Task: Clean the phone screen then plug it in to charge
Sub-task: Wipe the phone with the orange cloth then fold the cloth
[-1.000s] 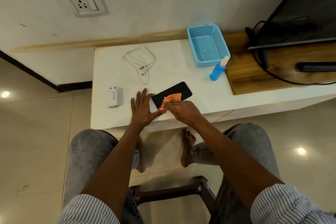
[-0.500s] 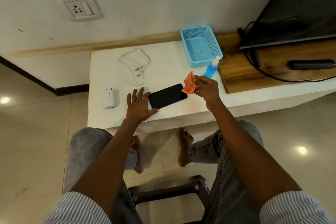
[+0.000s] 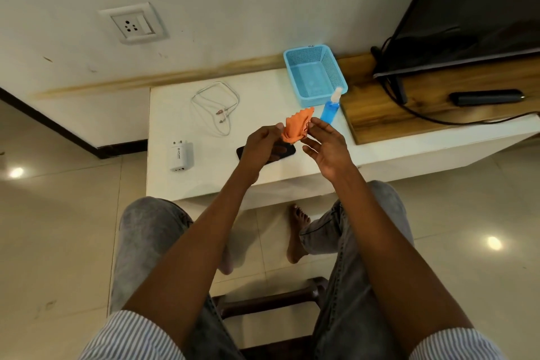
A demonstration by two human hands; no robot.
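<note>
Phone (image 3: 287, 151) lies flat directly beneath left hand (image 3: 264, 145), which pinches cloth (image 3: 295, 127); right hand (image 3: 324, 143) fingers spread, just beside.

Blue basket (image 3: 315, 76), television (image 3: 473, 6), wooden board (image 3: 432, 114).

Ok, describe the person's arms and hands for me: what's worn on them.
Both forearms are bare. Each upper arm has a white sleeve with thin grey stripes, pushed up near the elbow: left sleeve, right sleeve. The left hand and right hand show no gloves, rings or watch.
</note>
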